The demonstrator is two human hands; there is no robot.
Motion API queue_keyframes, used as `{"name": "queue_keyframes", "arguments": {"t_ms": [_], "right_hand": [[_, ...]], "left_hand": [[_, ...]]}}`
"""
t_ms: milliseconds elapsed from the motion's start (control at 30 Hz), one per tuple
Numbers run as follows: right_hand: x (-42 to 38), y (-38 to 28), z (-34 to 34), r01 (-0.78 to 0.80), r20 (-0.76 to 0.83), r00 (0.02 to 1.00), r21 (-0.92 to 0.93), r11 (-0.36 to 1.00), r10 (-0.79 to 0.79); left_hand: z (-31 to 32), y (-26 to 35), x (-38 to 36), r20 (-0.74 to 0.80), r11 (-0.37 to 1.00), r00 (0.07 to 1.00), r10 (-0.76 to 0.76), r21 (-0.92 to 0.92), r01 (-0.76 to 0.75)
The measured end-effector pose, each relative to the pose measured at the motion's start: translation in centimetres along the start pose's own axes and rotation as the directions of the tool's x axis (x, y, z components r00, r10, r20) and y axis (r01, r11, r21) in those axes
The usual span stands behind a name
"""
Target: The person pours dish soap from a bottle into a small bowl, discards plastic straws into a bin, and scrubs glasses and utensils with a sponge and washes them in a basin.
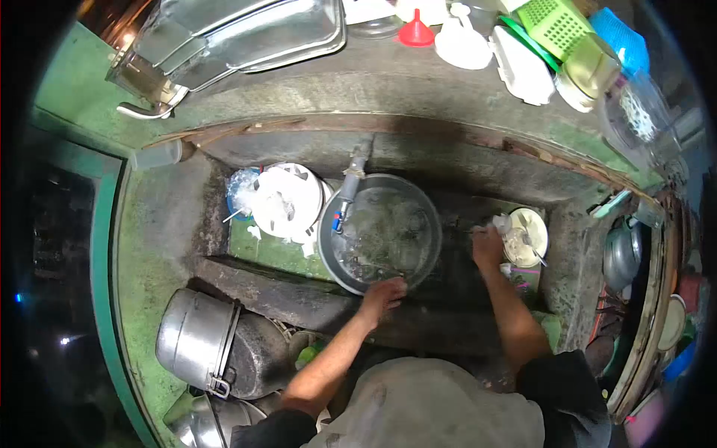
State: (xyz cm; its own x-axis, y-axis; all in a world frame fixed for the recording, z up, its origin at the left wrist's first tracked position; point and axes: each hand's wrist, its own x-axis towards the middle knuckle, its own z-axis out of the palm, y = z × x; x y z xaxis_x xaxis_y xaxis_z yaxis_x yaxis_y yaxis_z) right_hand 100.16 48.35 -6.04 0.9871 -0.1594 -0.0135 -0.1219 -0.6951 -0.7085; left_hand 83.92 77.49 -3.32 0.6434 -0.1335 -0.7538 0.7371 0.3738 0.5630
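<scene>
My left hand (385,296) is at the near rim of a large grey basin (435,261), its fingers stretched out and nothing visible in them. Water fills much of the basin beneath a grey tap pipe (351,184) with a blue-handled tap (337,222). To the right, my right hand (488,248) is closed at a small translucent whitish thing (502,222), whose kind I cannot make out. Just beside that hand, a cream bowl (539,224) holds a spoon and some scraps.
White plates (287,194) and a crumpled plastic bag (242,188) lie left of the basin. Metal pots (190,336) crowd the lower left. A back ledge carries metal trays (276,37), a red funnel (416,31) and a green basket (556,30). Pans (621,257) stand far right.
</scene>
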Motion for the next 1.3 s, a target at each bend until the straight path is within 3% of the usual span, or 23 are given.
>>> {"name": "queue_keyframes", "arguments": {"t_ms": [33,67,133,167,300,367,467,533,600,667,733,767,800,867,967,1000,1067,1133,1167,1200,1233,1267,1300], "right_hand": [[-1.7,0.0,-1.7,-0.005,-0.014,1.000,-0.009,1.000,0.005],[-4.0,-2.0,-3.8,-0.225,0.018,0.973,0.296,0.928,0.230],[-7.9,-4.4,-6.0,-0.456,0.214,0.867,0.705,0.543,0.450],[-9.6,-4.8,-6.7,-0.497,0.328,0.830,0.801,0.333,0.451],[-14.4,-3.5,-9.8,-0.624,0.584,0.778,0.761,0.176,0.231],[-15.1,-0.2,-10.8,-0.114,0.379,0.918,0.539,0.835,-0.120],[-14.7,-1.9,-15.9,-0.002,0.014,1.000,0.737,0.676,-0.012],[-14.6,-4.9,-19.3,0.151,-0.108,0.988,0.571,0.807,-0.109],[-13.8,-4.2,-19.6,0.449,-0.140,0.891,0.130,0.884,-0.432],[-12.3,-2.8,-19.5,0.360,-0.070,0.933,0.153,0.920,-0.353],[-12.4,-2.7,-19.7,0.247,-0.217,0.955,0.211,0.946,-0.201],[-13.0,-3.3,-20.0,0.121,-0.245,0.969,0.335,0.934,-0.037],[-13.5,-3.2,-19.3,0.231,-0.370,0.923,0.318,0.920,-0.105],[-13.5,-2.3,-20.6,0.531,-0.300,0.818,0.067,0.845,-0.490],[-12.2,-2.3,-22.5,0.269,-0.289,0.938,0.255,0.929,-0.192],[-12.7,-2.9,-22.6,0.394,-0.340,0.888,0.213,0.894,-0.310],[-13.9,-4.5,-23.5,0.685,-0.436,0.672,0.061,0.726,-0.598],[-12.2,-2.0,-22.0,0.565,-0.365,0.794,0.147,0.812,-0.487],[-11.5,-1.7,-22.3,0.255,-0.224,0.961,0.502,0.827,-0.160],[-11.0,-1.4,-22.4,-0.115,0.038,0.991,0.741,0.661,0.130],[-10.7,-1.6,-23.0,-0.245,0.231,0.965,0.962,0.117,0.122],[-10.9,-1.8,-23.0,-0.421,0.430,0.903,0.889,-0.179,0.010],[-11.5,-2.1,-22.9,-0.568,0.572,0.819,0.798,-0.202,-0.047]], "left_hand": [[3.5,0.8,-1.0,0.091,0.995,0.994,-0.064,0.082,0.056],[6.7,1.0,-1.2,0.109,0.994,0.992,-0.067,0.089,0.058],[12.8,1.8,-0.6,0.141,0.978,0.988,0.061,0.189,-0.087],[14.9,1.9,0.0,0.154,0.975,0.986,0.069,0.198,-0.100],[19.6,2.3,0.1,0.096,0.928,0.937,0.337,-0.201,-0.313],[20.5,1.2,-0.2,0.091,0.885,0.886,0.455,-0.149,-0.440],[22.0,-1.2,-3.9,0.173,0.766,0.824,0.540,0.303,-0.566],[23.3,-4.8,-4.4,0.378,0.629,0.791,0.481,0.480,-0.612],[27.2,-6.9,-8.1,0.364,0.565,0.746,0.557,0.492,-0.662],[28.2,-8.3,-7.8,0.365,0.201,0.457,0.811,0.559,-0.804],[28.1,-7.8,-8.5,0.278,0.609,0.806,0.523,0.540,-0.582],[28.8,-6.7,-9.3,0.254,0.641,0.838,0.484,0.549,-0.537],[29.4,-6.4,-9.7,0.258,0.597,0.809,0.528,0.565,-0.570],[29.9,-7.1,-10.1,0.312,0.379,0.663,0.681,0.624,-0.683],[30.5,-6.4,-11.7,0.317,0.580,0.823,0.472,0.591,-0.560],[30.8,-6.2,-11.5,0.291,0.666,0.846,0.446,0.523,-0.531],[30.4,-6.9,-9.9,0.338,0.497,0.689,0.642,0.501,-0.709],[29.4,-7.9,-9.6,0.358,0.493,0.701,0.617,0.518,-0.699],[29.2,-7.5,-10.0,0.378,0.486,0.711,0.593,0.536,-0.691],[28.9,-7.0,-10.4,0.377,0.486,0.712,0.592,0.538,-0.689],[29.2,-5.4,-11.8,0.296,0.781,0.863,0.410,0.374,-0.500],[29.0,-4.2,-12.7,0.266,0.960,0.947,0.178,0.166,-0.227],[27.8,-3.9,-11.9,0.352,0.996,0.932,0.086,-0.014,-0.086]]}}
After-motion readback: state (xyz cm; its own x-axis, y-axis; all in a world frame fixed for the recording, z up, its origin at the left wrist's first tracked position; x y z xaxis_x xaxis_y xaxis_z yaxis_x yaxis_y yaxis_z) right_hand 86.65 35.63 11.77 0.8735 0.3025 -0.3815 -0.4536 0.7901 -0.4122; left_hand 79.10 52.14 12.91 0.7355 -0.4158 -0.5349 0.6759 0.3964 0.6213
